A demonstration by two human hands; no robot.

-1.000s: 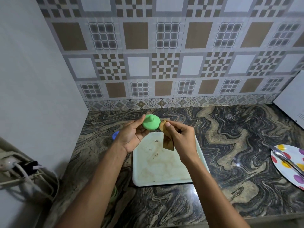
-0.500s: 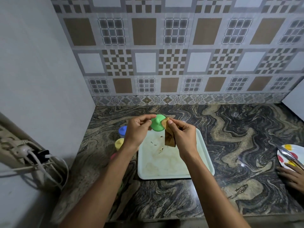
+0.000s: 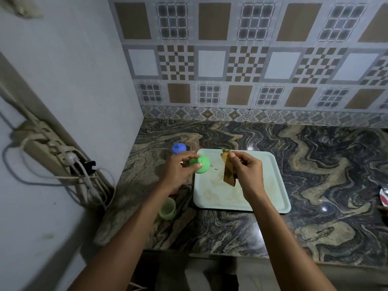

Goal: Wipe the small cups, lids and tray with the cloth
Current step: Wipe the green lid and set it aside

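Since half a second ago, lid and cloth have parted — the left hand (image 3: 180, 168) now grips the green lid (image 3: 202, 164) over the tray's (image 3: 270, 185) left edge, knob toward the palm. Pinched in the right hand (image 3: 247, 171), the cloth (image 3: 228, 171) hangs lengthwise downward. Stains remain on the tray — wiping looks unfinished.

Two forearms, bare from elbow to wrist, without sleeves, watch or bracelet. Left hand (image 3: 178, 171) and right hand (image 3: 247, 173) ungloved, without rings; short, plain nails on the fingers (image 3: 232, 155). Light grey-beige trousers (image 3: 212, 274) at the lower edge, blurred and dim.
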